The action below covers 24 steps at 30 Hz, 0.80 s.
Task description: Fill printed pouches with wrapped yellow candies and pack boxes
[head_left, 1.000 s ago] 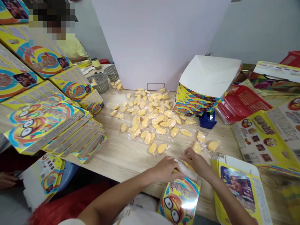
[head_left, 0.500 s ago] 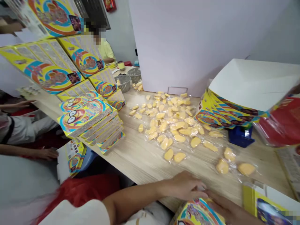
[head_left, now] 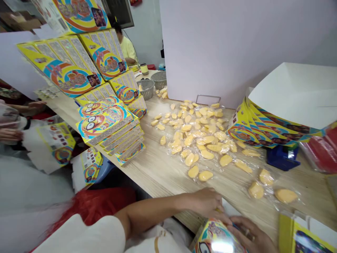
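A printed yellow, blue and orange cardboard box stands at the table's front edge, partly cut off by the bottom of the view. My left hand is closed at the top edge of this box, beside a raised white flap. On the other side my right hand curls its fingers over the box top. Beyond the hands, several yellow wedge-shaped pieces in clear wrappers lie spread over the table. The inside of the box is hidden.
Stacked printed boxes rise at the left. Nested open cartons stand at the right near a blue tape dispenser. Another carton lies at the lower right. Grey baskets sit farther back. A co-worker's hand holds a flat carton.
My hands have shifted at the box top, and a white flap now shows between them. The co-worker at left now holds up a carton. The view has turned slightly left.
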Available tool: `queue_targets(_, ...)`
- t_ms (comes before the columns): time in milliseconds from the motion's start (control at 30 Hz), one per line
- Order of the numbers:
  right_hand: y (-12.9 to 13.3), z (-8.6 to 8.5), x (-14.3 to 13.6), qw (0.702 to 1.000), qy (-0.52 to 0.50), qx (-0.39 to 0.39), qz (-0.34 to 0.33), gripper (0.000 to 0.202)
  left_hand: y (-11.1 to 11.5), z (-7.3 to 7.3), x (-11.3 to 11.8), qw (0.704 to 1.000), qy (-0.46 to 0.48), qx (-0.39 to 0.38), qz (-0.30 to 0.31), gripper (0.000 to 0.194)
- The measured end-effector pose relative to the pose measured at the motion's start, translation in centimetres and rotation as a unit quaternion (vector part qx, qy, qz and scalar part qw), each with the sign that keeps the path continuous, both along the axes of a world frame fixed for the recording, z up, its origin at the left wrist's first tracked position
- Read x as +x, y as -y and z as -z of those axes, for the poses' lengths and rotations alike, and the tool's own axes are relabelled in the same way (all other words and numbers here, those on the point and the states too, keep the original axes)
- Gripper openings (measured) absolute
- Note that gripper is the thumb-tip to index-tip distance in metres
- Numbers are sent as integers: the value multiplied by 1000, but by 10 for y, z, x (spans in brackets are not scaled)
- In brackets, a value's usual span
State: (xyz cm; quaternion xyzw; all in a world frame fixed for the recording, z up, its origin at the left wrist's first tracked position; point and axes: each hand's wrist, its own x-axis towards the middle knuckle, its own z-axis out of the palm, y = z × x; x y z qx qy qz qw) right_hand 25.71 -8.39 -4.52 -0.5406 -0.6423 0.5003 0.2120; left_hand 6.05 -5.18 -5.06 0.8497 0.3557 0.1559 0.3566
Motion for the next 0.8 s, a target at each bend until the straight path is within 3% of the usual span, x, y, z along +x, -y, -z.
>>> queue_targets(67,2,-8,-1,982,20,127,135,39,-4,-19,-7,999,45,22,-22,23)
queue_targets(100,4,-12,-5,970,12,150,190,45,-6,-30,-13,997,66,27,-43,22)
queue_targets(200,11,-21,-26,952,-62,70,292,56,-13,-57,-30,989,105,32,-100,23)
queue_targets(267,16,-24,-45,942,-87,39,323,54,-11,-63,-37,981,127,22,-147,24)
queue_targets(367,22,-23,-68,934,-92,54,342,44,12,-54,-38,936,205,-48,-283,16)
queue_targets(467,28,-20,-78,937,-120,51,323,38,44,-37,-36,871,261,-179,-375,39)
queue_targets(533,30,-19,-81,942,-141,19,303,37,57,-32,-38,865,254,-223,-371,35)
queue_targets(600,30,-21,-82,928,-180,-32,325,35,58,-34,-41,892,228,-215,-327,27)
queue_targets(700,28,-24,-79,872,-306,-126,361,55,48,-38,-43,921,202,-213,-255,33)
queue_targets(767,27,-23,-76,841,-370,-173,355,68,44,-34,-41,912,212,-229,-265,32)
queue_targets(800,27,-21,-74,833,-381,-185,355,65,44,-30,-40,903,220,-235,-284,36)
